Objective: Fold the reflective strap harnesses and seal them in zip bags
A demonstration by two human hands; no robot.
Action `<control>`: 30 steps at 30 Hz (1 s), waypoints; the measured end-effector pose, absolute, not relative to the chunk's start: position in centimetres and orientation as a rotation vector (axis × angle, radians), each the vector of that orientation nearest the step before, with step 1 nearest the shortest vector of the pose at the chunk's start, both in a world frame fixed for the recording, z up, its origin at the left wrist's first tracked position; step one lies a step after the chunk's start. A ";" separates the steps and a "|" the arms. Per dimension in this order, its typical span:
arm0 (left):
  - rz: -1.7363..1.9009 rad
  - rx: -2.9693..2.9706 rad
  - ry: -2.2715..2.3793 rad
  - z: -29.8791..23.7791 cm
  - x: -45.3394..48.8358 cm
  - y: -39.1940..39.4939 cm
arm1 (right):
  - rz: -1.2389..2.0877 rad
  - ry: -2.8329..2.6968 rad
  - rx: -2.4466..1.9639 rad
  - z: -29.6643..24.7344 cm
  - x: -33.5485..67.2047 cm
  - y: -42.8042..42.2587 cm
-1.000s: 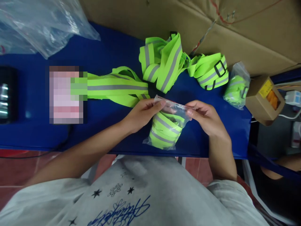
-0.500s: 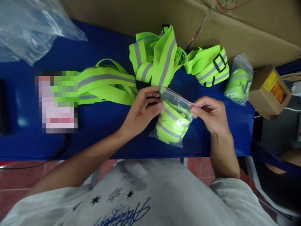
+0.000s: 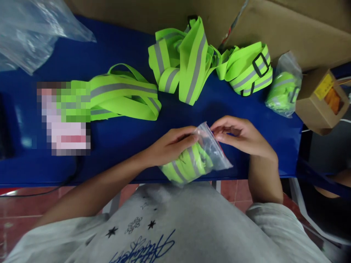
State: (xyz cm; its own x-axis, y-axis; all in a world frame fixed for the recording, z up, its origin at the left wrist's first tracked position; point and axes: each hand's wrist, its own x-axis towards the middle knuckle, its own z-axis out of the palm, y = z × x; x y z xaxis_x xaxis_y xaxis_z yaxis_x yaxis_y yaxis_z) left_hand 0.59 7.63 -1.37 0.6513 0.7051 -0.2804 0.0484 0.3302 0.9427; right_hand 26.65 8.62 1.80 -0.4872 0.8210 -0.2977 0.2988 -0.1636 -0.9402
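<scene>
A clear zip-lock bag [image 3: 216,155] holds a folded yellow-green reflective strap [image 3: 189,164] with grey stripes. My left hand [image 3: 172,146] grips the bag from its left side, thumb on top and fingers behind. The bag is tilted, its red-lined zip edge facing right. My right hand [image 3: 241,137] is at that edge, thumb and fingertips pinching close to its upper part; the exact contact is partly hidden.
Loose reflective straps [image 3: 123,91] lie on the blue table [image 3: 109,146], with a strap pile [image 3: 194,69] and a buckled bundle [image 3: 246,73] behind. A bagged strap [image 3: 283,91] stands beside a cardboard box [image 3: 323,102] at right. Clear plastic [image 3: 46,33] covers the far left.
The bag has come closer to my body and turned, so its zip edge now slants down to the right. Both hands moved with it; my left hand has shifted to hold its side.
</scene>
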 end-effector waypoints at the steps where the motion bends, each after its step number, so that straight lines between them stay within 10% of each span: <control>1: 0.426 1.215 0.764 -1.4 0.6 7.6 | 1.695 -1.728 -1.244 1.5 26.2 8.5; 30: 0.599 1.327 0.946 -1.0 -0.7 8.8 | 1.627 -1.843 -1.325 1.9 25.4 7.7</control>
State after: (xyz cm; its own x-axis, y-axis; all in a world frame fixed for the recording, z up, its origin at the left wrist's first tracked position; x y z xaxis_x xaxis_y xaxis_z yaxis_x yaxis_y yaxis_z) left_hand -0.67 8.82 -1.02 0.5160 0.8250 -0.2304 0.1448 0.1811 0.9727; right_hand 25.42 7.69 1.92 -0.5031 0.8065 -0.3104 0.4080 -0.0950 -0.9080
